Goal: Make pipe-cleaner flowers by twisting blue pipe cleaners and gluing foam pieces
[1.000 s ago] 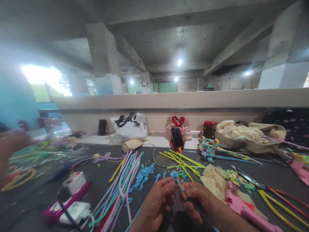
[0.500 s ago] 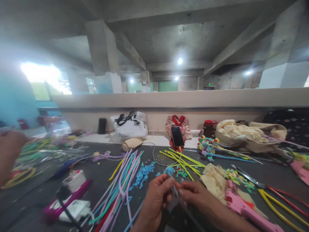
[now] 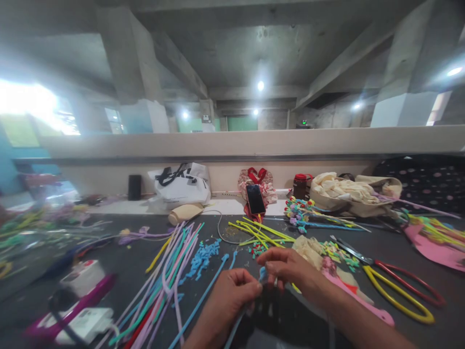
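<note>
My left hand (image 3: 234,295) pinches a light blue fuzzy stem (image 3: 235,332), like a pipe cleaner, low in the middle of the head view. The stem's blue end (image 3: 262,274) shows just beyond my left fingertips. Around that end, my right hand (image 3: 285,269) has its fingers loosely bent and apart; whether they touch it I cannot tell. To the left of my left hand lie another blue stem (image 3: 207,291) and a pile of short blue pieces (image 3: 203,257). Small red and green pieces (image 3: 257,249) are just beyond my right fingers.
Left stands a bundle of lilac and green stems (image 3: 170,271), beside a purple power strip (image 3: 87,300). Yellow stems (image 3: 254,230) lie ahead, below a phone (image 3: 255,198). On the right are red-and-yellow-handled scissors (image 3: 399,286), a pink tool (image 3: 363,300) and finished-looking stem bunches (image 3: 300,213).
My right hand has risen and its fingers have parted from the stem's lower part. The blue end sits lower, between my hands. The whole view has shifted right.
</note>
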Demonstrator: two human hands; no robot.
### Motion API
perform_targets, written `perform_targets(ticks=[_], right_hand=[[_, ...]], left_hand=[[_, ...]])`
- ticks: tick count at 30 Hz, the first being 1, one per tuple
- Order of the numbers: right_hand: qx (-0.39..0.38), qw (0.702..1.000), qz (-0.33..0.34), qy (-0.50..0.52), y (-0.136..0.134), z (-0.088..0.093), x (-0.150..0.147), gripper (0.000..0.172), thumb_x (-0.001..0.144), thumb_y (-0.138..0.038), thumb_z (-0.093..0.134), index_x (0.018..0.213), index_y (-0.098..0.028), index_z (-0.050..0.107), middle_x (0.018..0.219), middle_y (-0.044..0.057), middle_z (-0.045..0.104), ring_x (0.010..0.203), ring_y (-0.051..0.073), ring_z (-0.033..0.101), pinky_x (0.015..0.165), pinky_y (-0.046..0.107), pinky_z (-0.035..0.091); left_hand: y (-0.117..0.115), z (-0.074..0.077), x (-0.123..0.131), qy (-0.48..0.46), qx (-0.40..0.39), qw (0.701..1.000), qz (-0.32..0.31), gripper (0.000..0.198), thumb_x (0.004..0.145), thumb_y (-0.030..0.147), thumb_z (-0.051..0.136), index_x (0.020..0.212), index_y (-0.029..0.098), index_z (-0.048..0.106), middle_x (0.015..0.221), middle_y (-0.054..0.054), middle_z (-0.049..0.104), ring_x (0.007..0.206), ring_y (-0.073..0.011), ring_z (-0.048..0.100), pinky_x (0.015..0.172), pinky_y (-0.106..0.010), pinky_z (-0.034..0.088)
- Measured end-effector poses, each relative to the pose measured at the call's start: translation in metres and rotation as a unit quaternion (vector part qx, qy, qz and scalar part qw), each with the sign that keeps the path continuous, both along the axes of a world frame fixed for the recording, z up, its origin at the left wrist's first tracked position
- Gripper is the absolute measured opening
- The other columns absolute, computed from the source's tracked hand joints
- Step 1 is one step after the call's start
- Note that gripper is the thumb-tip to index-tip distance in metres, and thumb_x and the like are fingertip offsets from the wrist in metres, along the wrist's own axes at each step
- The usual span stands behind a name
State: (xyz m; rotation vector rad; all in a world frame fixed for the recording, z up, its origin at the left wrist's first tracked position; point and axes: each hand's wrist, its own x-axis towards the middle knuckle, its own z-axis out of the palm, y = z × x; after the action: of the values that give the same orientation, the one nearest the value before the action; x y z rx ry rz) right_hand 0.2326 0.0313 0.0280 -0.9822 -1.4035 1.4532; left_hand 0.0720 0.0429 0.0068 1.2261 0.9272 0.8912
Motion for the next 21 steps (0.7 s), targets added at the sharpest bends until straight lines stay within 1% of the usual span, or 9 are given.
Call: perform_targets(ticks=[2,4,6,9,12,14,18,21], right_hand=[[0.006,1.0,0.001,-0.007,0.002,-0.001,0.002,0.029,0.065,-0.031,0.062,0.088,-0.014,0.06,0.067,-0.001,0.057,0.054,0.009,0.053,0.042,0.016,0.037],[0.014,1.0,0.015,-0.016,0.004,-0.003,0.005,0.029,0.064,-0.028,0.062,0.089,-0.015,0.06,0.076,0.001,0.059,0.057,0.009,0.054,0.043,0.017,0.039],[0.025,0.999,0.03,-0.031,0.007,-0.004,0.008,0.031,0.062,-0.025,0.064,0.091,-0.016,0.06,0.08,0.002,0.059,0.059,0.01,0.054,0.043,0.017,0.04],[0.041,0.997,0.029,-0.058,0.009,-0.007,0.01,0.031,0.059,-0.022,0.066,0.089,-0.016,0.061,0.073,0.001,0.06,0.058,0.011,0.054,0.043,0.018,0.042],[0.057,0.995,0.026,-0.082,0.01,-0.01,0.009,0.025,0.06,-0.022,0.065,0.085,-0.016,0.063,0.058,-0.002,0.057,0.05,0.009,0.05,0.044,0.019,0.042],[0.065,0.993,0.024,-0.093,0.009,-0.011,0.007,0.021,0.061,-0.022,0.064,0.081,-0.016,0.064,0.053,-0.004,0.054,0.046,0.007,0.047,0.043,0.018,0.041],[0.068,0.993,0.016,-0.097,0.008,-0.012,0.004,0.015,0.063,-0.022,0.062,0.076,-0.015,0.064,0.054,-0.004,0.055,0.047,0.008,0.049,0.044,0.018,0.041],[0.069,0.993,0.028,-0.097,0.006,-0.01,0.004,0.014,0.065,-0.023,0.06,0.076,-0.015,0.064,0.057,-0.003,0.057,0.052,0.009,0.052,0.046,0.018,0.041]], left_hand=[[0.0,0.001,0.0,0.019,0.01,1.0,-0.001,0.018,0.052,0.022,0.067,0.046,0.013,0.052,0.037,0.004,0.046,0.036,-0.0051,0.036,0.041,-0.018,0.025],[0.0,0.001,-0.001,0.034,0.018,0.999,-0.003,0.017,0.053,0.022,0.065,0.046,0.013,0.053,0.038,0.004,0.047,0.036,-0.0054,0.037,0.042,-0.019,0.026],[0.001,0.001,-0.002,0.046,0.022,0.999,-0.009,0.015,0.055,0.021,0.063,0.047,0.013,0.053,0.039,0.004,0.048,0.037,-0.0056,0.038,0.043,-0.019,0.027],[0.001,0.002,-0.002,0.05,0.019,0.998,-0.024,0.015,0.056,0.022,0.062,0.048,0.013,0.053,0.038,0.005,0.047,0.037,-0.0057,0.037,0.043,-0.019,0.027],[0.002,0.001,-0.002,0.042,0.015,0.999,-0.031,0.016,0.055,0.024,0.063,0.047,0.014,0.052,0.037,0.005,0.046,0.036,-0.0057,0.037,0.042,-0.019,0.027],[0.002,0.0,-0.002,0.046,0.018,0.998,-0.031,0.016,0.055,0.023,0.062,0.047,0.014,0.053,0.037,0.005,0.046,0.036,-0.0058,0.037,0.042,-0.019,0.027],[0.005,-0.003,-0.002,0.051,0.026,0.998,-0.032,0.015,0.056,0.023,0.062,0.048,0.014,0.053,0.036,0.004,0.047,0.035,-0.0058,0.037,0.04,-0.018,0.026],[0.006,-0.005,-0.001,0.051,0.029,0.998,-0.028,0.017,0.057,0.025,0.062,0.048,0.014,0.053,0.037,0.004,0.047,0.035,-0.0055,0.036,0.04,-0.018,0.025]])
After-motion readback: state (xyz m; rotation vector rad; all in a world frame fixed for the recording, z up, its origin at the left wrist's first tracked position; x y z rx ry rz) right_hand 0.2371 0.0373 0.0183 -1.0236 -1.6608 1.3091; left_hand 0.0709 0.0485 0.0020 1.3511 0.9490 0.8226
